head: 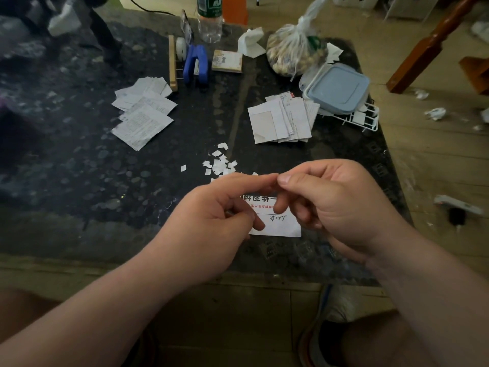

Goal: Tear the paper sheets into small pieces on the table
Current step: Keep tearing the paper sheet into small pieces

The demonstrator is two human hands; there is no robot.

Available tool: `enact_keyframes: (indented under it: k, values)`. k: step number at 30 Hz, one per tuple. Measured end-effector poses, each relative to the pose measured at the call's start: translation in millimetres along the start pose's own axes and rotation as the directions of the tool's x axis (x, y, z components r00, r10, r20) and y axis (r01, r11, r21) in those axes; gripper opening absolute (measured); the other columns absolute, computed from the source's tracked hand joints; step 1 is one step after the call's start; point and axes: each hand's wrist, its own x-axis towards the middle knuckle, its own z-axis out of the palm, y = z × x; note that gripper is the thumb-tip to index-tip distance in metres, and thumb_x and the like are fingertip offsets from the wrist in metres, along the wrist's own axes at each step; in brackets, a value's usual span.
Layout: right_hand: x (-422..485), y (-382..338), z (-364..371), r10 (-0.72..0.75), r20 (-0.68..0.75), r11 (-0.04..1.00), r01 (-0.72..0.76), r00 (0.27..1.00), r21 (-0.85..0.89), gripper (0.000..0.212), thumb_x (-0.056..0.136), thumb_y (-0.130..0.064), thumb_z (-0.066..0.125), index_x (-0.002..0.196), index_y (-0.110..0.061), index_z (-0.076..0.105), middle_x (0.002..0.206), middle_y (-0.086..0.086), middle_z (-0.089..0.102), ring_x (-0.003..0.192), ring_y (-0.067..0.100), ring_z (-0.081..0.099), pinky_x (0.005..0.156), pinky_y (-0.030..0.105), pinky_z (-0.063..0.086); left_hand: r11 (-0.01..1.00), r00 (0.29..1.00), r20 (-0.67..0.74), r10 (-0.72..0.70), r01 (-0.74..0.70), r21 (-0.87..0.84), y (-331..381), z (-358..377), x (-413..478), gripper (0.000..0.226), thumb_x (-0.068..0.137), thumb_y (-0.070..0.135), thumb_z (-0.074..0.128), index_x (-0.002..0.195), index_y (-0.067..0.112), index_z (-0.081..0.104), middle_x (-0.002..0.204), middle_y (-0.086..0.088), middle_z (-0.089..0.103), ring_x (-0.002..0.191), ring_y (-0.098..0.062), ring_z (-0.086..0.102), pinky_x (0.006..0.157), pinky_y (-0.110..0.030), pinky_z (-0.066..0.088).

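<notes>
Left hand (pixel 211 215) and right hand (pixel 336 205) meet fingertip to fingertip, any pinched scrap hidden, over a printed sheet (pixel 280 226) on the table (pixel 79 181), letting pieces drop by the torn bits (pixel 219 165).

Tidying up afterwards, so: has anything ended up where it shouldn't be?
Yes: crumpled paper wads lie on the wooden floor right of the table, away from the torn bits piled on it beyond the held paper sheet.

The paper sheet (pixel 280 225) bears upside-down black and red Chinese print, unreadable.
</notes>
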Motion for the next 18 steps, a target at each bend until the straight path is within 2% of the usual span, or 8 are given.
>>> enact_keyframes:
  k: [2, 5, 6, 11, 15, 18]
  values:
    - [0.0, -0.2, -0.4, -0.007, -0.002, 1.000, 0.007, 1.000, -0.022, 0.026, 0.097, -0.004, 0.059, 0.078, -0.006, 0.076, 0.065, 0.015, 0.070, 0.046, 0.015, 0.043, 0.039, 0.019, 0.032, 0.999, 1.000, 0.000, 0.030, -0.030, 0.038, -1.8, 0.2, 0.1, 0.065, 0.094, -0.010, 0.056, 0.123, 0.046, 0.070, 0.104, 0.012, 0.073, 0.086, -0.016, 0.072, 0.075, -0.049, 0.060]
    - [-0.6, -0.8, -1.3, -0.027, 0.012, 0.996, 0.027, 1.000, -0.086, 0.025, 0.098, -0.006, 0.059, 0.081, -0.007, 0.078, 0.066, 0.013, 0.072, 0.047, 0.014, 0.045, 0.040, 0.019, 0.034, 0.979, 0.994, 0.000, 0.112, -0.110, 0.169, -1.5, -0.9, -1.8, 0.063, 0.093, -0.008, 0.058, 0.125, 0.045, 0.068, 0.109, 0.020, 0.067, 0.086, -0.007, 0.070, 0.071, -0.021, 0.055]
    - [-0.5, -0.7, -1.4, -0.034, 0.014, 0.993, 0.035, 0.999, -0.111, 0.025, 0.098, -0.006, 0.059, 0.081, -0.008, 0.078, 0.064, 0.010, 0.072, 0.046, 0.013, 0.046, 0.041, 0.018, 0.035, 0.967, 0.991, 0.000, 0.135, -0.132, 0.218, -0.4, -1.1, -2.3, 0.061, 0.093, -0.007, 0.059, 0.127, 0.043, 0.068, 0.110, 0.022, 0.065, 0.086, -0.007, 0.070, 0.070, -0.019, 0.053]
    - [0.5, 1.2, -1.6, -0.046, 0.000, 0.977, 0.046, 0.999, -0.209, 0.029, 0.098, -0.008, 0.060, 0.075, -0.011, 0.078, 0.049, -0.004, 0.063, 0.042, 0.009, 0.046, 0.042, 0.017, 0.036, 0.941, 0.983, -0.010, 0.181, -0.170, 0.294, -2.0, -1.8, -1.5, 0.057, 0.093, -0.003, 0.061, 0.128, 0.041, 0.068, 0.116, 0.023, 0.063, 0.088, -0.015, 0.068, 0.073, -0.031, 0.055]
    - [0.5, 0.2, -1.3, -0.041, 0.009, 0.983, 0.042, 0.999, -0.180, 0.029, 0.097, -0.006, 0.059, 0.075, -0.012, 0.078, 0.059, 0.004, 0.070, 0.045, 0.012, 0.047, 0.042, 0.018, 0.036, 0.947, 0.985, -0.013, 0.173, -0.162, 0.277, -2.5, -2.6, -1.7, 0.056, 0.093, -0.002, 0.061, 0.126, 0.042, 0.068, 0.116, 0.023, 0.062, 0.086, -0.018, 0.069, 0.071, -0.031, 0.055]
    - [0.7, -0.5, -0.8, -0.025, 0.024, 0.993, 0.027, 0.999, -0.111, 0.029, 0.097, -0.004, 0.058, 0.077, -0.011, 0.078, 0.068, 0.012, 0.073, 0.047, 0.015, 0.046, 0.041, 0.020, 0.035, 0.957, 0.988, -0.014, 0.154, -0.146, 0.251, -2.8, -3.8, -0.5, 0.053, 0.094, -0.001, 0.061, 0.127, 0.039, 0.069, 0.115, 0.022, 0.064, 0.089, -0.011, 0.071, 0.072, -0.027, 0.055]
